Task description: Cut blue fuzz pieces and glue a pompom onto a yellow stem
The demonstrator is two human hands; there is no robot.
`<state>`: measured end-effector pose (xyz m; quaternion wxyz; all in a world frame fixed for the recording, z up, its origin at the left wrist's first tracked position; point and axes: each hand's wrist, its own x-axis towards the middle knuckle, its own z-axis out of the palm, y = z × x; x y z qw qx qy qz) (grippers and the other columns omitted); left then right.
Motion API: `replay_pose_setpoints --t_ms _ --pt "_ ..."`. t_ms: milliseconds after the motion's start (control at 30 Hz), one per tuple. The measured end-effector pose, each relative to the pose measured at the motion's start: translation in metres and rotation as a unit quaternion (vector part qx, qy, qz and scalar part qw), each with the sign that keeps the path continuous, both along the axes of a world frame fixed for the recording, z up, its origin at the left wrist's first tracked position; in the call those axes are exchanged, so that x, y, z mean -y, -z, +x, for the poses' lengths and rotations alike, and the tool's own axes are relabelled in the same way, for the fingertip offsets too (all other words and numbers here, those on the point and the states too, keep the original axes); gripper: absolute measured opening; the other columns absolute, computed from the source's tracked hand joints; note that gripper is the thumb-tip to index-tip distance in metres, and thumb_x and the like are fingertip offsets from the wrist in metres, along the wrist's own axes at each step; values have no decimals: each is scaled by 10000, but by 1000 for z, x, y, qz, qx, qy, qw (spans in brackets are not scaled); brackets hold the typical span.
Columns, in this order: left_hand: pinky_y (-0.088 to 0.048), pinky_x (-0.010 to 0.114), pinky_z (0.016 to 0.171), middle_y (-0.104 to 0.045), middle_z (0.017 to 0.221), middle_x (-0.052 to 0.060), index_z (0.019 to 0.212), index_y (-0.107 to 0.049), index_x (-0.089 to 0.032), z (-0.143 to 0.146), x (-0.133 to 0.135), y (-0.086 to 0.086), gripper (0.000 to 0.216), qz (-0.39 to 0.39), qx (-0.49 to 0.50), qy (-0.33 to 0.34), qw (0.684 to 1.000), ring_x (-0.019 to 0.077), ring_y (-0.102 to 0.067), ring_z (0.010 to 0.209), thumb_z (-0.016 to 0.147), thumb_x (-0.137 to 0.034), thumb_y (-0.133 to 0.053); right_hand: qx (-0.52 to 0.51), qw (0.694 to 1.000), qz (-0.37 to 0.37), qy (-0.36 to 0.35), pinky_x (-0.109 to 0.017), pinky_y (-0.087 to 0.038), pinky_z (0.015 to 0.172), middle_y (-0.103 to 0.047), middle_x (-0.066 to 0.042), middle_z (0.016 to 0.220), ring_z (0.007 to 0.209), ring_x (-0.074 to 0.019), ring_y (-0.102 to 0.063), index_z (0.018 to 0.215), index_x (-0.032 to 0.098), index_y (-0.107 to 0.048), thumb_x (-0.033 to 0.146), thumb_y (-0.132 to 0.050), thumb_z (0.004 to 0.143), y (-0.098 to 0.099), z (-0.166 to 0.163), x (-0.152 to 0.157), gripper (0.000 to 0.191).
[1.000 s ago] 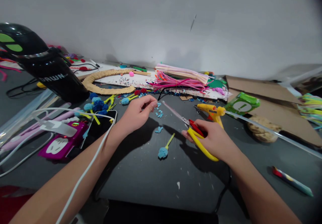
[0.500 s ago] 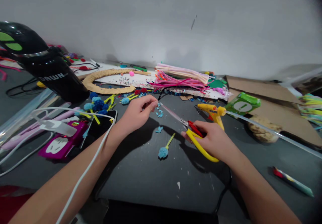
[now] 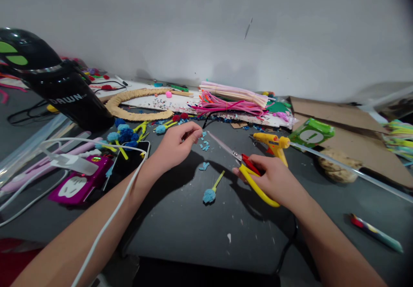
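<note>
My right hand (image 3: 269, 177) grips a pair of scissors (image 3: 240, 158) with red and yellow handles, its blades pointing up and left toward my other hand. With thumb and fingertips pinched together, my left hand (image 3: 180, 143) sits just left of the blade tips; whatever it pinches is too small to make out. Below the fingertips, small cut blue pieces (image 3: 204, 146) are scattered on the dark table. A pale blue flower (image 3: 209, 195) with a yellow-green stem lies between my forearms.
To the left stand a black bottle (image 3: 69, 89) and a purple power socket (image 3: 82, 181) with white cable. Blue flowers (image 3: 125, 132) lie beyond my left wrist. At right are a yellow glue gun (image 3: 272, 143), a green packet (image 3: 312, 133) and a pen (image 3: 376, 233). Pink pipe cleaners (image 3: 229, 102) lie behind.
The scissor blades look closer together now, and their tips have shifted very slightly. Both hands stay in nearly the same place.
</note>
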<state>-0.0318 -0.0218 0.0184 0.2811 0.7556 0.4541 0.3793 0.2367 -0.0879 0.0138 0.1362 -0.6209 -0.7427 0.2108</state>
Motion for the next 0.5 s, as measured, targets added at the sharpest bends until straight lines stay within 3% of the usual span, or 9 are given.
replay_pose_setpoints --t_ms 200,500 --pt "-365 236 592 -540 703 -4 815 -569 -166 -1 0 2 244 1 8 1 1000 123 -476 648 957 -335 -465 -17 1000 13 15 -250 -278 508 -448 39 566 548 -124 -388 652 222 -421 580 -653 782 2 0 1 447" --pt "-362 239 598 -527 707 -4 811 -558 -169 0 1 1 256 -1 13 2 1000 125 -465 653 966 -340 -447 -12 1000 5 12 -261 -275 516 -508 28 571 552 -132 -424 667 224 -483 584 -624 802 -3 -3 2 409"
